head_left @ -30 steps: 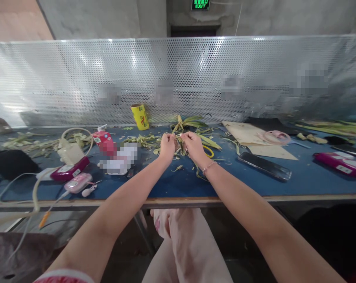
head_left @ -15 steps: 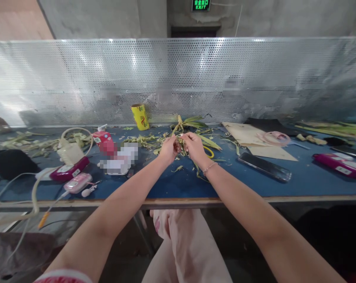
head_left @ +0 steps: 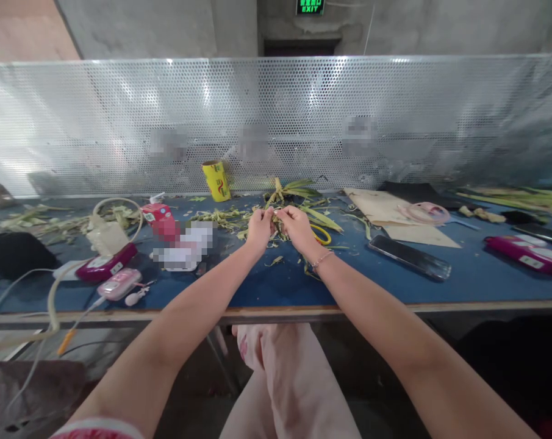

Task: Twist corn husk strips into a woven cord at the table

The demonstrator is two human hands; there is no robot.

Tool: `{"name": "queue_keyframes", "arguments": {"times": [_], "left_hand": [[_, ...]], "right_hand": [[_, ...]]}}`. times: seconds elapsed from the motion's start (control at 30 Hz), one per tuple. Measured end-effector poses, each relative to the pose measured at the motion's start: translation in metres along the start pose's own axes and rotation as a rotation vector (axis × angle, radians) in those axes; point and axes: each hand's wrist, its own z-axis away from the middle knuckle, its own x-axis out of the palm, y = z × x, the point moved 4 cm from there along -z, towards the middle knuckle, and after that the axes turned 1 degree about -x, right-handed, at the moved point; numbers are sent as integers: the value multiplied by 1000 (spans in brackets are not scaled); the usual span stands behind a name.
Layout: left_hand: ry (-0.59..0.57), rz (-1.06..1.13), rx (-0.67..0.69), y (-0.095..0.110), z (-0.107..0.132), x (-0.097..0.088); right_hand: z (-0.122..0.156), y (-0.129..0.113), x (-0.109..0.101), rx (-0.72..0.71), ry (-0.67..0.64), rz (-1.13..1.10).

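My left hand [head_left: 259, 228] and my right hand [head_left: 295, 224] meet over the middle of the blue table [head_left: 276, 286], fingers pinched close together on a small strip of pale green leaf [head_left: 274, 211] held between them. A pile of green and yellowed leaf scraps [head_left: 225, 217] lies just behind and around the hands, with longer leaves [head_left: 298, 186] further back. A thin bracelet sits on my right wrist.
A yellow can [head_left: 216, 180] stands at the perforated metal screen. A red carton [head_left: 161, 219], pink devices [head_left: 120, 283] and cables lie left. A black phone [head_left: 410, 257], brown paper [head_left: 394, 216], a pink ring [head_left: 424, 213] and a magenta device [head_left: 527, 254] lie right.
My left hand has closed in toward the right one and both have stayed pinched on the leaf strip, shifting only slightly.
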Motion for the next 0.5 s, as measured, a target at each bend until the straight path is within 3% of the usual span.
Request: {"name": "queue_keyframes", "arguments": {"times": [0.23,0.5], "left_hand": [[79,-145,50,9,2,-8],[-12,-331,166,22,11,0]], "right_hand": [[2,-3,4,-11,-38,13],[-8,15,-10,21,165,24]]}}
